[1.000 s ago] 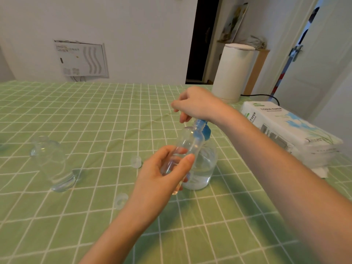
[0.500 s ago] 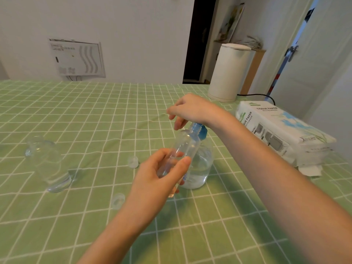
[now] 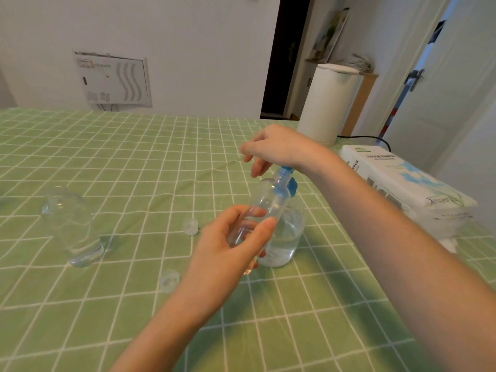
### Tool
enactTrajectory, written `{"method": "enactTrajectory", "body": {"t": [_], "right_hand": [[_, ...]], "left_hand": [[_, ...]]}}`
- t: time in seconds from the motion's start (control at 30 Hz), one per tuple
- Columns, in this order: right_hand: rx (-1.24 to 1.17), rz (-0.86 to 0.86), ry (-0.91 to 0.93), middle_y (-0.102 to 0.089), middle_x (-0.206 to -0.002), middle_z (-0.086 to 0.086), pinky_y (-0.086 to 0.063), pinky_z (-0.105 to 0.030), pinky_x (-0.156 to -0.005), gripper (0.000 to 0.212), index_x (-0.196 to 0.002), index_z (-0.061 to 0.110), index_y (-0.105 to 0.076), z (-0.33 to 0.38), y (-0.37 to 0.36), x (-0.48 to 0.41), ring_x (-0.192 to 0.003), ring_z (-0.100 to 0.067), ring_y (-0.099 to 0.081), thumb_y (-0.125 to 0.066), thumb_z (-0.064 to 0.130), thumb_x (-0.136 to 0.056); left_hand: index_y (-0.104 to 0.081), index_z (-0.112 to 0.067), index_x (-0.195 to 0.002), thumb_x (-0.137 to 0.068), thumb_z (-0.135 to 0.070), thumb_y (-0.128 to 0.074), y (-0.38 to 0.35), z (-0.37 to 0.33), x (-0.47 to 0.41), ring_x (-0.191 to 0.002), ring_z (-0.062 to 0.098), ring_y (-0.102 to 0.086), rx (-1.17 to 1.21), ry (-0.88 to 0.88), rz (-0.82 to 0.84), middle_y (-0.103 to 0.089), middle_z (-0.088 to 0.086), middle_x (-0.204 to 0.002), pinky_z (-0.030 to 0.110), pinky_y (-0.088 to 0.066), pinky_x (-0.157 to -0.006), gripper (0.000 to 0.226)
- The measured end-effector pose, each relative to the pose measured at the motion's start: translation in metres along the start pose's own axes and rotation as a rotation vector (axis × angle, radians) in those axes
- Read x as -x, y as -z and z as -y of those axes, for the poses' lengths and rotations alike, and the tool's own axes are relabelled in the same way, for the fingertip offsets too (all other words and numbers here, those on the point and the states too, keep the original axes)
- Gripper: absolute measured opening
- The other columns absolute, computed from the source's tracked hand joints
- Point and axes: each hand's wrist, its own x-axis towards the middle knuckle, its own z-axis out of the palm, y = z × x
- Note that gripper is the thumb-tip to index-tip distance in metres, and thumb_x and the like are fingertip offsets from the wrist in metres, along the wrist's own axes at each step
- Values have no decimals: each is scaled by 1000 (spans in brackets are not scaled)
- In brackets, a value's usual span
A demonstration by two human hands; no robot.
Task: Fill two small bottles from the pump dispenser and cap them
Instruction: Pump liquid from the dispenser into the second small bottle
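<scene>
While left hand (image 3: 236,245) grips small bottle (image 3: 268,200) tilted at spout | right hand (image 3: 276,149), loosely curled, rests atop pump dispenser (image 3: 292,226) | step: filling | next: likely press down steadily

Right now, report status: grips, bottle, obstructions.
Left grip holds small bottle, tilted, mouth at blue spout. Right grip rests atop pump dispenser. Second bottle and two caps aside on cloth, nothing blocking.
</scene>
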Motion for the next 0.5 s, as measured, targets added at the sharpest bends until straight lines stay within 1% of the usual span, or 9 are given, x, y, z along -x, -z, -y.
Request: {"method": "enactTrajectory", "body": {"t": [0.07,0.23,0.3,0.33,0.37,0.4,0.47,0.5], "right_hand": [[2,11,-11,-73,-74,-1,-49,-28,-79,27,-95,11,-67,-1,-2,0,-95,-23,-68,-48,30,-91],[-22,34,-34,-72,-74,-2,-48,-28,-78,28,-96,10,-67,-6,-9,1,-96,-24,-67,-48,29,-92],[-29,23,-21,-72,-72,-2,-50,-34,-84,27,-96,10,-67,-7,-10,1,-86,-25,-66,-49,29,-91],[-39,18,-10,-72,-71,-2,-51,-38,-87,26,-96,10,-66,-8,-10,1,-80,-24,-63,-49,28,-91],[-45,14,2,-72,-71,-2,-51,-41,-89,25,-96,10,-66,-8,-9,0,-78,-23,-61,-49,28,-91],[-45,10,8,-72,-71,-2,-51,-41,-89,25,-97,10,-66,-8,-8,1,-79,-24,-63,-49,27,-91],[-34,-7,8,-72,-73,-3,-53,-36,-86,26,-100,8,-66,-5,-4,1,-86,-24,-68,-49,26,-91],[-17,-20,7,-73,-74,-3,-52,-32,-79,30,-104,5,-66,-3,-1,1,-85,-22,-68,-48,25,-91]], "left_hand": [[-65,-19,-95,-65,-41,-62,0,1,-1,-53,2,-60,8,3,-8,-70,2,-77,14,-47,-48,38],[-65,-21,-95,-63,-43,-62,1,5,0,-53,3,-60,-13,5,-7,-70,6,-80,13,-47,-49,39],[-65,-22,-94,-63,-44,-61,1,6,0,-53,2,-60,-11,6,-4,-70,4,-79,12,-47,-49,39],[-65,-22,-94,-62,-44,-61,1,6,-1,-53,1,-60,-6,7,-1,-70,2,-77,12,-46,-48,39],[-65,-22,-94,-62,-45,-62,1,6,-1,-53,0,-59,3,5,-1,-70,0,-75,12,-45,-47,40],[-65,-22,-94,-61,-45,-62,0,5,-1,-52,0,-59,10,1,-1,-70,-1,-73,12,-44,-47,41],[-65,-22,-94,-59,-47,-62,-1,3,-1,-52,0,-59,11,-15,6,-70,-5,-70,11,-44,-47,43],[-65,-22,-95,-59,-47,-61,-1,3,-2,-52,1,-59,11,-22,7,-69,-7,-69,11,-44,-47,43]]}}
